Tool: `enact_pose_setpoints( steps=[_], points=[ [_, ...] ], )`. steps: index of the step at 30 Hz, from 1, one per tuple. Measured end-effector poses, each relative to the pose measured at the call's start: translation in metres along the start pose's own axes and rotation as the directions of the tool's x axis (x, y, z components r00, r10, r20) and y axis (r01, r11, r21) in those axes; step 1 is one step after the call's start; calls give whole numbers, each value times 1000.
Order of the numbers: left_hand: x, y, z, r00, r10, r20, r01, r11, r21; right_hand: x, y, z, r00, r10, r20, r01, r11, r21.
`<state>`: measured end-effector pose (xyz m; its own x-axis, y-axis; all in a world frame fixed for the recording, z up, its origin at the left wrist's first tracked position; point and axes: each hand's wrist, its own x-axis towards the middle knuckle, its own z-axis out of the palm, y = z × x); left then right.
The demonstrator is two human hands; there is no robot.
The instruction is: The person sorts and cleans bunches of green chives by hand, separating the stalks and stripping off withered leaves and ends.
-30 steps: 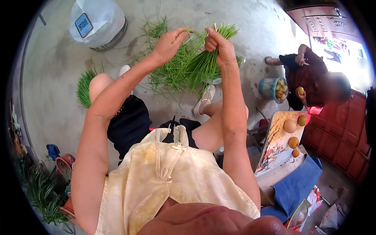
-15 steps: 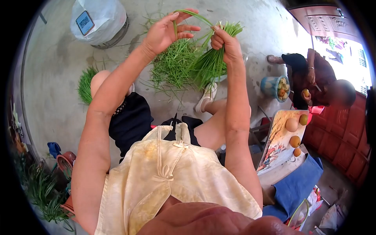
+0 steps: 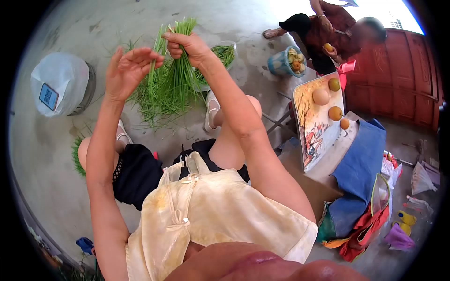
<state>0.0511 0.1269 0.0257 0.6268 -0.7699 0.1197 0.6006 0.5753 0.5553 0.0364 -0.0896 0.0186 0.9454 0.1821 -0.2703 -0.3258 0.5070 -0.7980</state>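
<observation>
My right hand is closed around the upper part of a bunch of long green stalks, which hangs down below the fist. Just left of the bunch, my left hand has its fingers spread, close to a few upright stalks; whether it touches them is unclear. Loose green stalks lie piled on the floor beneath both hands. Behind the bunch, a clear bag or bowl holds more greens.
A bag-covered bucket carries a phone at left. At upper right sits a person holding a fruit, beside a blue bucket of peelings. A small table bears round fruits, with a blue cloth nearby.
The view has swung right, so the scene sits further left. My left hand has come down from the curved stalk it held up, with fingers spread. My right hand keeps the bunch.
</observation>
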Motion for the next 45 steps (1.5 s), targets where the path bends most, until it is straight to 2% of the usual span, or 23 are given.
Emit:
enact_pose_setpoints(
  steps=[2, 6, 8, 11, 12, 15, 18, 21, 23, 25, 27, 30, 33, 36, 39, 42, 45],
  points=[
    [-2, -7, -30, 975, -67, -214, 78, 996, 41, -2, -3, 2, 999, -14, 32, 15, 999, -38],
    [2, -14, -26, 817, -164, -553, 223, 974, 41, -1, 1, 8, 1000, 6, -6, -7, 993, -118],
    [3, -17, -28, 792, -254, -555, 253, 964, -79, 4, 10, -4, 999, 13, -33, -17, 990, -141],
    [3, -17, -37, 895, -262, -361, 253, 965, -72, 1, 1, 0, 1000, 6, -16, -7, 997, -80],
    [3, -16, -38, 919, -254, -301, 236, 967, -98, 1, -2, 3, 998, 55, 3, -55, 998, 9],
    [3, -14, -26, 921, -254, -296, 281, 958, 54, 2, -2, 3, 998, 28, 49, -27, 999, -24],
    [3, -22, -36, 905, -215, -368, 261, 962, 79, 1, -2, 6, 998, 25, 54, -24, 999, -25],
    [1, -22, -20, 882, 17, -470, 215, 875, 435, 0, 1, 12, 998, 51, 47, -49, 998, -36],
    [7, -30, -15, 891, 178, -418, 146, 760, 634, 1, 9, 16, 999, 49, 16, -47, 993, -109],
    [5, -31, -15, 894, 208, -396, 147, 699, 699, 1, 15, 21, 999, 46, -8, -46, 986, -158],
    [4, -29, -15, 899, 116, -423, 216, 723, 657, 1, 19, 24, 999, 36, -28, -40, 983, -180],
    [1, -22, -10, 886, 79, -456, 224, 789, 572, 4, 14, 17, 997, 75, 6, -74, 989, -131],
    [-1, -19, -18, 914, 40, -403, 200, 821, 535, 2, 11, 20, 1000, 30, 0, -29, 988, -153],
    [0, -19, -14, 829, 212, -518, 181, 775, 606, 0, 8, 20, 999, 30, 16, -27, 987, -158],
    [2, -16, -24, 835, 237, -497, 120, 803, 584, -1, 2, 15, 998, 49, 42, -43, 990, -137],
    [2, -12, -20, 847, 99, -523, 256, 785, 564, -1, 1, 12, 997, 43, 71, -36, 995, -97],
    [1, -18, -22, 903, -19, -429, 242, 847, 473, -4, 2, 16, 995, 74, 70, -65, 991, -114]
  ],
)
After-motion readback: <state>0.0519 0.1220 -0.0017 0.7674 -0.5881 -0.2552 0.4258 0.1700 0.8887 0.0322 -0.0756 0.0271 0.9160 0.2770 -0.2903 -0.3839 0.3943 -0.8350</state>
